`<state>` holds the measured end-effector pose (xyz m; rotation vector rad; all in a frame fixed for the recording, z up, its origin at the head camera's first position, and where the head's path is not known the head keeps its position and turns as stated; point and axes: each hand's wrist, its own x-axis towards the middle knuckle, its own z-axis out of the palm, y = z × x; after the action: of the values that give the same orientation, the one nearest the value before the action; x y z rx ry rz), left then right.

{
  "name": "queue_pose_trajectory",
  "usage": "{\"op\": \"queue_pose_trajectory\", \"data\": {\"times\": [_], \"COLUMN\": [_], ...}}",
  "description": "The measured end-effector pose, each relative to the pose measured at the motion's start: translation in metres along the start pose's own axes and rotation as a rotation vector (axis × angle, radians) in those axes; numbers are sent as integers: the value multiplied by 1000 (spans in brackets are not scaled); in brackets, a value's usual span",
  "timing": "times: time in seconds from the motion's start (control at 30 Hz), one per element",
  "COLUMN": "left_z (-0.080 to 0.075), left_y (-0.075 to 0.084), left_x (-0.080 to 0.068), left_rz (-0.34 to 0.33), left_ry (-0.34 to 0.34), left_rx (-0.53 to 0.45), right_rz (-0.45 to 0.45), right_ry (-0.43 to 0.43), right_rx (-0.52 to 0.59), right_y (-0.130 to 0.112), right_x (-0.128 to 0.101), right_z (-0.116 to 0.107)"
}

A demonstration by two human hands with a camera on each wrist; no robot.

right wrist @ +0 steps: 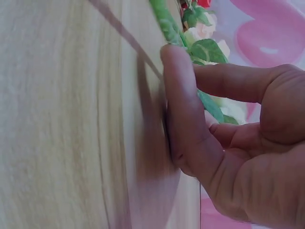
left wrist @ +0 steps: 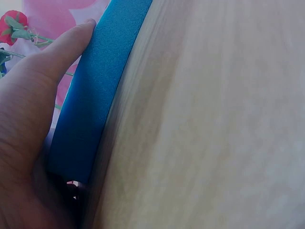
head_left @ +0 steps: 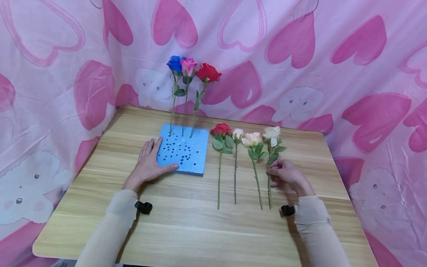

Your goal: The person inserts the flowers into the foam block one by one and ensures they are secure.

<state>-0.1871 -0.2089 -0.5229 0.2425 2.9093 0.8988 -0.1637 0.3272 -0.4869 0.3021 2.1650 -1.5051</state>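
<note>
The left hand point(head_left: 148, 161) lay flat with straight, relaxed fingers against the near left corner of the blue foam block point(head_left: 184, 149), its thumb point(left wrist: 71, 45) running along the block's edge and gripping nothing. The block sat on the wooden counter point(head_left: 200, 222), its top dotted with dark holes, and three roses stood upright in holes along its far edge: a blue rose point(head_left: 175, 63), a pink rose point(head_left: 188, 66) and a red rose point(head_left: 207, 72). To the right of the block four more roses lay flat on the counter in a row, stems pointing toward the person: a second red rose point(head_left: 220, 129) nearest the block, then a pale pink rose point(head_left: 237, 133), a peach rose point(head_left: 252, 139) and, farthest from the block, a white rose point(head_left: 271, 132). The right hand point(head_left: 287, 175) rested at the white rose's stem point(head_left: 268, 185), its fingers point(right wrist: 178, 109) curled over and pinching it among the leaves, pressed down against the counter. A pink cloth point(head_left: 300, 55) printed with hearts hung behind the block.
</note>
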Motion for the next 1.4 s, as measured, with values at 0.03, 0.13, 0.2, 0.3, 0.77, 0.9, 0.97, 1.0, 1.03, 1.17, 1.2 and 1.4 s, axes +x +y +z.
{"op": "queue_pose_trajectory", "data": {"times": [0.03,0.13,0.2,0.3,0.77,0.9,0.97,1.0,1.03,1.17,1.2,1.4], "left_z": [0,0,1,1,3,1,2,2,2,2,2,1], "left_y": [0,-1,-1,-1,3,4,3,3,3,3,3,3], "left_x": [0,0,0,0,-4,-4,-6,-6,-6,-6,-6,-6], "left_rz": [0,-3,-4,-8,-2,-9,-16,-19,-20,-21,-18,-14], "left_ry": [-2,-8,-14,-19,-9,-4,-5,-7,-8,-10,-10,-3], "left_rx": [-1,0,3,4,-12,-8,-3,-2,1,5,3,4], "right_rz": [-7,-27,-37,-41,-120,-204,-266,-297,-326,-444,-469,-600], "right_ry": [-1,-7,-13,-15,-38,-65,-68,-58,-43,55,80,158], "right_rx": [7,33,46,66,220,268,274,265,261,230,220,177], "right_y": [0,1,1,2,12,5,-1,-4,-8,-28,-33,-65], "right_x": [0,-1,-2,-4,-2,-2,-4,-4,-4,-4,-3,4], "right_z": [-1,-3,-5,-7,-16,-13,-11,-9,-8,-1,2,20]}}
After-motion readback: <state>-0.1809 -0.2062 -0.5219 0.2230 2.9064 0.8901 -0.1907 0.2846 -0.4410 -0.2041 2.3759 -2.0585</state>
